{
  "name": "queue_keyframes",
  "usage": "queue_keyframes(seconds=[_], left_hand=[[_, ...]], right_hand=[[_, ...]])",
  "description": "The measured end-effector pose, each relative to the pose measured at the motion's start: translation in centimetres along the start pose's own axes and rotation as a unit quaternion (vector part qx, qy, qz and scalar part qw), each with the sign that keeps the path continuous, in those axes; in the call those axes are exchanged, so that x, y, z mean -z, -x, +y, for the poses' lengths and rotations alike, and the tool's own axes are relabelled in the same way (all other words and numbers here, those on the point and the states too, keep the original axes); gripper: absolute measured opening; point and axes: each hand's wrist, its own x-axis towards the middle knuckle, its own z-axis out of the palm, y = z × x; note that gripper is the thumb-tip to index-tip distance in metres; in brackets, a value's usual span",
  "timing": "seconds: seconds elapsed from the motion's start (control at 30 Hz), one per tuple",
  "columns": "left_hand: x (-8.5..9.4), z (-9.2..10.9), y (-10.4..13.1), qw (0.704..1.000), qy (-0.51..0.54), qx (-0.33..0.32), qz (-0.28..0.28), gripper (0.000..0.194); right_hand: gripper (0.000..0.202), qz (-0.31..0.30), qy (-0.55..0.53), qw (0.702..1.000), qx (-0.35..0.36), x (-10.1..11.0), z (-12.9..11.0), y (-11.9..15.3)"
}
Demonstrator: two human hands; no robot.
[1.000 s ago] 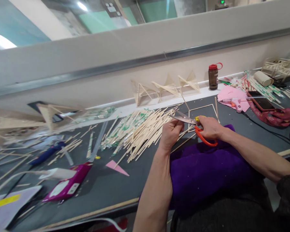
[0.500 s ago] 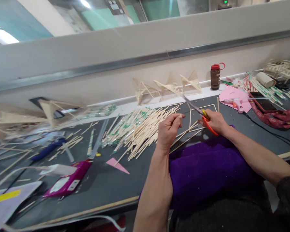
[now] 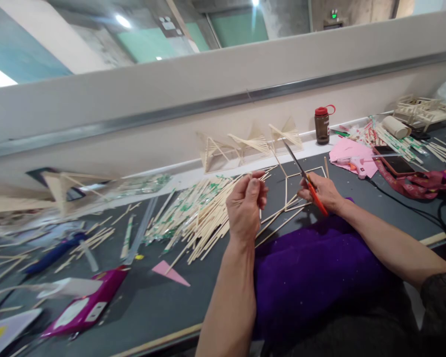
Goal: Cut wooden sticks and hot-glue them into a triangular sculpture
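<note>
My right hand [image 3: 321, 191] grips a pair of scissors [image 3: 296, 159] by its orange handle, the blades pointing up and away to the left. To the left, my left hand [image 3: 247, 198] is raised over the table with thumb and fingers curled together; whatever they pinch, if anything, is too small or hidden to make out. Beneath and between the hands lie thin wooden sticks [image 3: 278, 225] and a frame of joined sticks [image 3: 286, 191]. A large pile of loose sticks [image 3: 208, 230] spreads just left of my left hand. Purple cloth [image 3: 319, 272] bunches below my wrists.
Several stick models [image 3: 250, 146] lean against the wall. A brown bottle [image 3: 322, 130] with a red lid stands at the back. On the right are a pink glue gun [image 3: 359, 167], a phone [image 3: 394, 161] and a cord; on the left, a magenta power strip [image 3: 85, 307] and a pink paper triangle [image 3: 171, 273].
My left hand has shifted slightly left, its fingers loosening a little. The scissors have turned steeper, still in my right hand. The whole view has swung a little to the right.
</note>
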Motion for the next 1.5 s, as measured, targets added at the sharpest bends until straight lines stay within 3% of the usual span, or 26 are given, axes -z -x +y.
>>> queue_keyframes(seconds=[0.07, 0.13, 0.17, 0.23, 0.3, 0.37, 0.43, 0.6, 0.7, 0.87, 1.0, 1.2, 1.5], left_hand=[[0.2, -0.4, 0.0, 0.994, -0.106, 0.008, -0.014, 0.030], [0.3, -0.5, -0.2, 0.961, -0.271, 0.009, -0.057, 0.022], [0.3, -0.5, -0.3, 0.927, -0.362, 0.020, -0.097, 0.019], [0.0, -0.3, -0.3, 0.831, -0.518, 0.065, -0.191, 0.020], [-0.3, -0.2, 0.1, 0.736, -0.614, 0.111, -0.262, 0.029], [-0.6, -0.3, 0.8, 0.683, -0.652, 0.140, -0.298, 0.045], [-0.7, -0.6, 1.6, 0.649, -0.669, 0.160, -0.325, 0.050], [-0.6, -1.6, 2.7, 0.624, -0.675, 0.170, -0.354, 0.033], [-0.8, -1.8, 2.9, 0.609, -0.688, 0.141, -0.368, 0.027], [-0.6, -1.6, 3.0, 0.614, -0.700, 0.119, -0.345, 0.029], [-0.4, -1.7, 2.9, 0.598, -0.690, 0.140, -0.382, 0.027], [-0.7, -1.9, 3.6, 0.592, -0.700, 0.100, -0.387, 0.033], [-0.5, -1.7, 3.4, 0.608, -0.682, 0.117, -0.390, 0.029]], right_hand=[[0.025, 0.002, -0.021, 1.000, 0.008, 0.0, 0.2, 0.0], [0.026, -0.003, -0.025, 1.000, 0.015, 0.0, 0.2, 0.0], [0.025, -0.005, -0.021, 1.000, 0.016, 0.0, 0.3, 0.1], [0.024, -0.008, -0.008, 1.000, 0.018, -0.1, 0.3, 0.1], [0.023, -0.015, 0.002, 1.000, 0.019, -0.1, 0.3, 0.0], [0.022, -0.024, 0.008, 0.999, 0.021, -0.1, 0.2, 0.0], [0.021, -0.032, 0.018, 0.999, 0.019, -0.1, 0.2, 0.0], [0.021, -0.044, 0.028, 0.998, 0.018, -0.1, 0.0, 0.0], [0.022, -0.051, 0.029, 0.998, 0.021, -0.2, 0.0, 0.0], [0.023, -0.057, 0.038, 0.997, 0.024, -0.3, 0.1, -0.1], [0.022, -0.063, 0.052, 0.996, 0.022, -0.3, 0.1, 0.0], [0.022, -0.056, 0.047, 0.997, 0.033, -0.5, 0.4, 0.0], [0.026, -0.052, 0.040, 0.997, 0.037, -0.4, 0.4, 0.0]])
